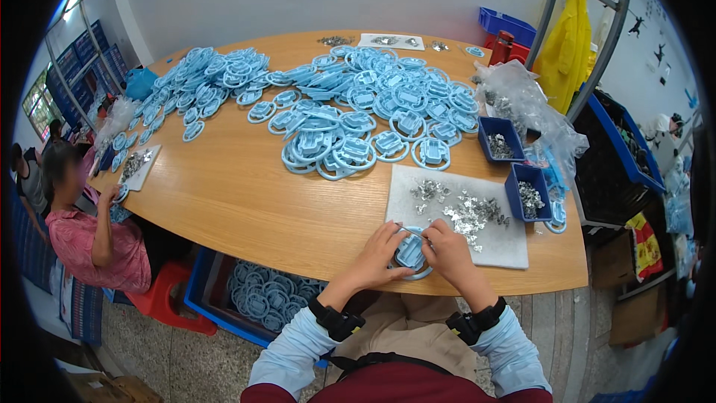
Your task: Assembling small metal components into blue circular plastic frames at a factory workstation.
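Note:
A light-blue plastic toy steering wheel part (409, 252) lies at the table's near edge, in front of my body. My left hand (378, 255) grips its left rim, thumb low and fingers at the top. Over the upper right of the wheel, my right hand (450, 248) is closed in a pinch. Whatever sits between those fingertips is too small to make out. Just beyond both hands, small silvery metal pieces (468, 216) are scattered on a white board (500, 255).
Two blue bins (514, 198) of metal pieces stand at the board's right. Heaped blue wheels (358, 116) cover the far side of the wooden table (246, 172). A person in pink (101, 246) works at the left. Below the table is a blue crate (200, 295) of wheels.

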Demonstrator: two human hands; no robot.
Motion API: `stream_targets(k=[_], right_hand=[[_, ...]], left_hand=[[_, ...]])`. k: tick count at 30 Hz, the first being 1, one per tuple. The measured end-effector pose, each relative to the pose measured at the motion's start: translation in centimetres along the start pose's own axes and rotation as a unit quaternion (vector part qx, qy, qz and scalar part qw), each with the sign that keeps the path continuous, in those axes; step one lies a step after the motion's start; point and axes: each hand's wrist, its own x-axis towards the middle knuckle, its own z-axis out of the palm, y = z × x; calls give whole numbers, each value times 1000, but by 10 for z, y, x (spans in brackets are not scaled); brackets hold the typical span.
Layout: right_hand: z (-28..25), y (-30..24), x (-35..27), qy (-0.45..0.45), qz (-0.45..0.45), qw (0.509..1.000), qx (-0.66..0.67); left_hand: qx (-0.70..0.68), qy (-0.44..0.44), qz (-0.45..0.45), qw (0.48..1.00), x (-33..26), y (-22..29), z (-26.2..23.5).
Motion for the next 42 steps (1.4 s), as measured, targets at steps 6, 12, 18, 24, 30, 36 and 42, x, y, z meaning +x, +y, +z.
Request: stream_targets(k=[6, 12, 18, 24, 30, 36, 42], right_hand=[[0, -3, 1, -16, -13, 999, -33], [0, -4, 2, -26, -22, 998, -47], [4, -3, 2, -50, -23, 996, -77], [11, -8, -2, -73, -83, 983, -148], [-1, -14, -5, -29, -52, 992, -109], [4, -4, -10, -28, -29, 999, -6], [2, -7, -7, 40, -3, 995, 97]], left_hand=[[-8, -30, 10, 999, 2, 1, -10], [-2, -3, -7, 1000, 2, 7, -8], [-9, 24, -24, 999, 1, 7, -2], [1, 80, -53, 995, -10, 5, 11], [0, 145, -35, 989, -8, 8, 27], [25, 179, -61, 982, -6, 10, 29], [10, 90, -20, 996, 3, 7, 23]])
